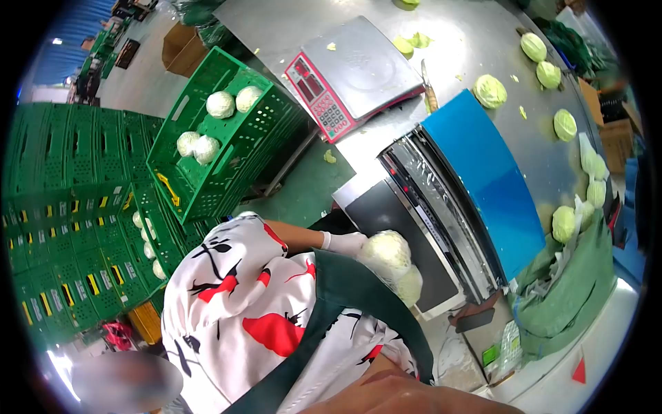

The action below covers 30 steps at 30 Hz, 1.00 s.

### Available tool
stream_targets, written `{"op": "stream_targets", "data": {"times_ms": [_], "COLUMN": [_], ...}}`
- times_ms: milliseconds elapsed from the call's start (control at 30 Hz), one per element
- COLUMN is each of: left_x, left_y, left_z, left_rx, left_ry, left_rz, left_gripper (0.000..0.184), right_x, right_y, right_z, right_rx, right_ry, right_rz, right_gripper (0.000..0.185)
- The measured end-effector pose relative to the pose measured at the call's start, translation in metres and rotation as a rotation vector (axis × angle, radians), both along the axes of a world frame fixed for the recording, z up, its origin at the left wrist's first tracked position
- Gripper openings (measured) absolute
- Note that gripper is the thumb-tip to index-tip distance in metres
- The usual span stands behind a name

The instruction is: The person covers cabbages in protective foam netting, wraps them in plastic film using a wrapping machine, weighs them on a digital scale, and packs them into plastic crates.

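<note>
My left hand, in a white glove, reaches in from the left against a pale green cabbage. Its fingertips go out of sight at the cabbage, and the hand looks closed on it. A second cabbage sits right beside the first, and clear film seems to cover both. They are over the dark plate of a film-wrapping machine, close to my green apron. My right hand does not show. Beyond the plate are the machine's metal rollers and its blue cover.
A red-framed scale and a knife lie on the metal table. Loose cabbages stand along its far side. At left, a green crate holds several wrapped cabbages, near stacked crates. Green sacking lies at right.
</note>
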<state>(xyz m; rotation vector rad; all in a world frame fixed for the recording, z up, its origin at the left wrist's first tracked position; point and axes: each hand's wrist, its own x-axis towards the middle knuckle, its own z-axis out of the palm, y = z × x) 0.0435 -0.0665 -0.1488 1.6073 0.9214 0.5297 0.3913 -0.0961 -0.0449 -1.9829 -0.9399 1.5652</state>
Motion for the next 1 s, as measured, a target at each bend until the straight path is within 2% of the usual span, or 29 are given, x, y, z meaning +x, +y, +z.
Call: {"op": "stream_targets", "data": {"times_ms": [67,100,133,167,200,233,267,300,333,433,667,800,900,933,967,1000], "left_x": [0.000,0.001,-0.002,0.006,0.014,0.007,0.016,0.026,0.035,0.033,-0.056,-0.116,-0.165,-0.182,-0.199,-0.219], "left_y": [0.024,0.039,0.060,0.073,0.089,0.108,0.117,0.118,0.119,0.104,0.067,0.050,0.040,0.036,0.030,0.025], "left_z": [0.042,0.043,0.090,0.111,0.121,0.159,0.172,0.190,0.204,0.232,0.206,0.200,0.217,0.213,0.206,0.202], "left_rx": [-0.092,-0.037,-0.083,0.028,0.098,-0.162,-0.101,-0.194,-0.130,-0.216,-0.292,-0.240,-0.040,0.015,0.069,0.060], "left_ry": [-0.171,-0.054,-0.078,-0.367,-0.486,-0.502,-0.685,-0.807,-0.881,-1.116,-1.283,-1.412,-1.767,-1.712,-1.654,-1.464], "left_rz": [0.123,0.060,0.034,0.150,0.160,0.028,0.021,0.001,-0.084,0.068,0.513,0.761,0.797,0.878,0.958,1.117], "left_gripper": [0.020,0.018,0.024,0.028,0.029,0.028,0.025,0.024,0.027,0.040,0.055,0.065,0.079,0.079,0.079,0.077], "right_x": [-0.007,-0.010,-0.015,-0.019,-0.025,-0.031,-0.038,-0.045,-0.053,-0.078,-0.162,-0.244,-0.327,-0.343,-0.351,-0.366], "right_y": [0.009,0.014,0.020,0.027,0.035,0.043,0.051,0.059,0.065,0.082,0.108,0.124,0.137,0.140,0.145,0.142], "right_z": [0.004,0.008,0.013,0.019,0.024,0.031,0.037,0.043,0.048,0.061,0.078,0.091,0.128,0.131,0.122,0.130], "right_rx": [0.054,0.088,0.126,0.168,0.212,0.257,0.301,0.342,0.377,0.466,0.569,0.515,0.063,-0.101,-0.084,0.032], "right_ry": [-0.019,-0.032,-0.040,-0.050,-0.053,-0.056,-0.055,-0.051,-0.047,-0.035,0.117,0.363,0.943,1.125,1.021,0.829], "right_rz": [-0.020,-0.035,-0.049,-0.061,-0.065,-0.068,-0.074,-0.069,-0.059,-0.002,0.273,0.501,0.430,0.397,0.660,0.826], "right_gripper": [0.028,0.029,0.030,0.031,0.032,0.034,0.035,0.036,0.037,0.041,0.051,0.056,0.064,0.067,0.060,0.059]}}
